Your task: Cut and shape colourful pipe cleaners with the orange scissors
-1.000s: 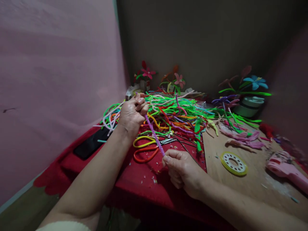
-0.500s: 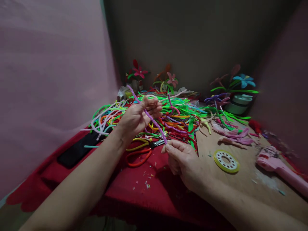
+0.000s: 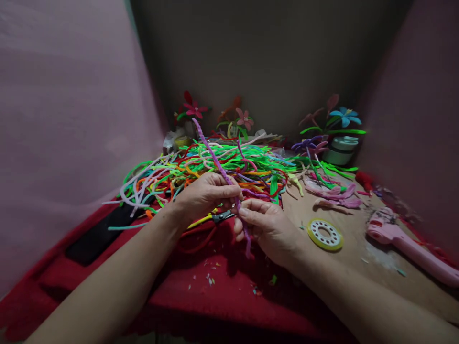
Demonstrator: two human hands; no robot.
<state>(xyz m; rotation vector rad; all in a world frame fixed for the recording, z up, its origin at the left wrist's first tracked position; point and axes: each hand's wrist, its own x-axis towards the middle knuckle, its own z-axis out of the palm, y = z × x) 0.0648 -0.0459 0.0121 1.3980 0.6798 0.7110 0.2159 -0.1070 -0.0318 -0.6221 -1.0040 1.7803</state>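
A purple pipe cleaner slants up and away to the left between my two hands, its lower end hanging below the fingers. My left hand pinches it around the middle between thumb and fingers. Just below, my right hand grips the same stem with thumb and forefinger, close against the left fingertips. Behind and under the hands lie scissors with one yellow and one red handle, partly covered by the left hand. A heap of pipe cleaners in green, white, orange and red spreads beyond them.
On the brown board to the right are a yellow tape roll, a pink glue gun and pink petal pieces. A black phone lies at left on the red cloth. Fuzzy flowers and a pale jar stand behind.
My left hand has closed from spread fingers into a pinch and come down beside the right. The pipe cleaner's lower end now hangs past my right fingers. The view has shifted slightly right.
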